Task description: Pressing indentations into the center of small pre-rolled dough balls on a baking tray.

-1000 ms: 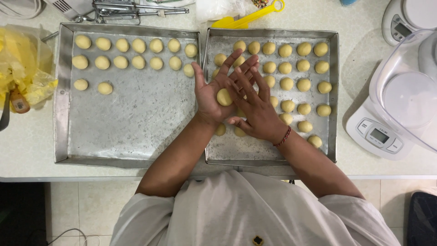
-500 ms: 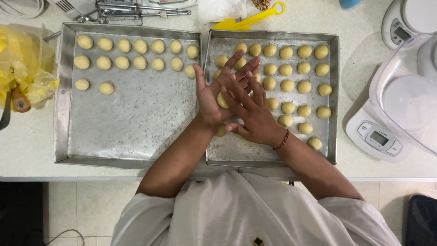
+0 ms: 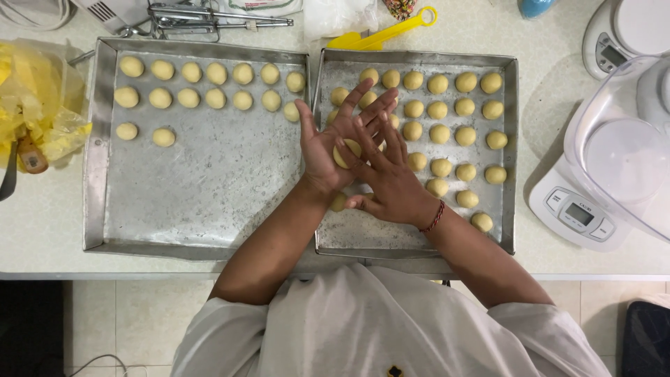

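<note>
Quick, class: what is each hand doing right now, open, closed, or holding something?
Left hand: open, palm up, with the dough ball resting on it.
Right hand: open and flat, fingers pressing on the same ball.

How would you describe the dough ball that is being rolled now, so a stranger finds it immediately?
Look at the right baking tray. Above it, the left hand and right hand meet. The dough ball sits between their palms, the only one not lying on a tray.
</note>
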